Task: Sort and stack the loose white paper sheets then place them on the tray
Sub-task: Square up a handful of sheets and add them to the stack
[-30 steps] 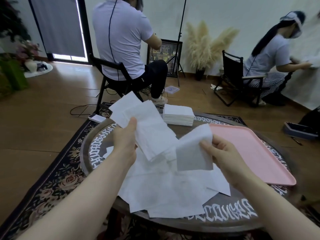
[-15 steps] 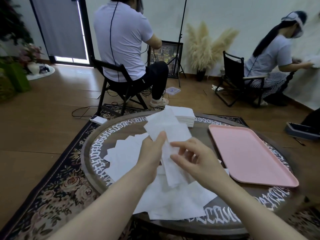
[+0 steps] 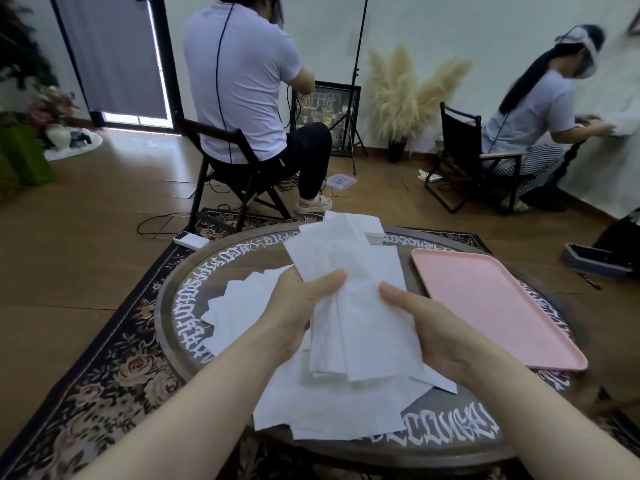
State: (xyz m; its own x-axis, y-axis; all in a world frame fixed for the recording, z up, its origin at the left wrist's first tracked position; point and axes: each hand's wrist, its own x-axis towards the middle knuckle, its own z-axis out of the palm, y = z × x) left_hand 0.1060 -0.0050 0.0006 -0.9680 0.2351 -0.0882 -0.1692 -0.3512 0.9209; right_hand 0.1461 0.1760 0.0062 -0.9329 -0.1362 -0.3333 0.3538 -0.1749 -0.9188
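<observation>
Both hands, left hand (image 3: 298,306) and right hand (image 3: 433,327), are pinching the held sheets (image 3: 349,289), long axis pointing away; the tray (image 3: 491,299) is lying nearer the right.

White paper sheets (image 3: 349,306), plain, unpatterned. Pale pink tray (image 3: 491,306), plain. Dark brown round table (image 3: 180,306), ring of white ornate lettering along rim. Dark rug (image 3: 114,372), beige and pink rose pattern. Warm brown wooden floor (image 3: 86,237). White shirt (image 3: 242,81) and black trousers (image 3: 311,150) on seated person. Cream pampas grass (image 3: 398,95) in dark vase. Black chairs (image 3: 221,174).
</observation>
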